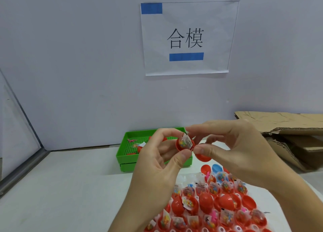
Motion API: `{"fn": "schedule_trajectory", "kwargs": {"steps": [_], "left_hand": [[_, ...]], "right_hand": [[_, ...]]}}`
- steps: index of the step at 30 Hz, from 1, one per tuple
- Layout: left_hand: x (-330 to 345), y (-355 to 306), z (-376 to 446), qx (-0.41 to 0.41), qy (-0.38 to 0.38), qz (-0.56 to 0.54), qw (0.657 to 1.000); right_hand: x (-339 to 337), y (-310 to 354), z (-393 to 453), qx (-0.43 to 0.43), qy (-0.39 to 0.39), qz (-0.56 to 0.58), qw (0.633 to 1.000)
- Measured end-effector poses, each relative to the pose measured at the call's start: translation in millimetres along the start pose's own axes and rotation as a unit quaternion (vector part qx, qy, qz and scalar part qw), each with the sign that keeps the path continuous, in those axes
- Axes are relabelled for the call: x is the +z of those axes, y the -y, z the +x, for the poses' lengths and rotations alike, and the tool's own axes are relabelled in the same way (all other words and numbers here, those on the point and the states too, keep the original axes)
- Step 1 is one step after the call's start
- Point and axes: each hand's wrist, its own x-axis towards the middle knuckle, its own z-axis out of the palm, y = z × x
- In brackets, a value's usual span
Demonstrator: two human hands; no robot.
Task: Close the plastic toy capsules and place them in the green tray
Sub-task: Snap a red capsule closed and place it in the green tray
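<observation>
- red open capsules point(206, 212) crowd the near bench edge under both wrists, most with a candy packet standing up in the cup; a lowered forearm could tip several and scatter their contents.
- green tray point(122, 154) sits further back on the left of the bench point(70, 188), with a closed red capsule and a few loose bits already in it; it is apart from the hands, so the reach over the pile is where a finished capsule might be fumbled.
- left hand point(157, 163) holds the red capsule half point(182, 147) up in front of the tray, thumb below and fingers point(162, 135) curled round its far side. a rounded, smooth shell held like that may squirt free if squeezed harder during closing.
- candy packet point(186, 140) juts above that half's rim, its white tab sticking out. if it is not tucked down, i judge it will get caught in the seam and the shell will not snap shut, or will pop open later.
- right hand point(232, 149) pinches the other red half point(202, 157) between thumb and forefinger just beside the first, with the remaining fingers spread above; the two rims look misaligned, so pressing now could seat it crooked.
</observation>
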Motion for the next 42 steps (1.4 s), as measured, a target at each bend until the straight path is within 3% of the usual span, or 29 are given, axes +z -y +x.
{"fn": "schedule_trajectory", "kwargs": {"steps": [11, 18, 27, 31, 42], "left_hand": [[-2.6, 1.4, 0.2, -0.009, 0.024, -0.085, 0.996], [-0.1, -0.9, -2.1, 0.022, 0.011, -0.044, 0.999], [-0.6, -1.8, -2.8, 0.028, -0.006, -0.052, 0.998], [-2.0, -0.4, -1.9, 0.039, -0.025, -0.019, 0.999], [0.1, -1.6, -1.4, 0.078, -0.042, 0.138, 0.986]], "right_hand": [[-4.8, 4.5, 0.3, -0.008, -0.017, -0.001, 1.000], [0.8, 11.0, 1.4, -0.019, -0.022, -0.047, 0.998], [8.9, 14.0, 3.1, -0.027, -0.051, -0.027, 0.998], [10.1, 15.3, 2.6, -0.003, -0.068, -0.005, 0.998], [9.3, 19.6, 2.6, -0.016, -0.076, -0.109, 0.991]]}}
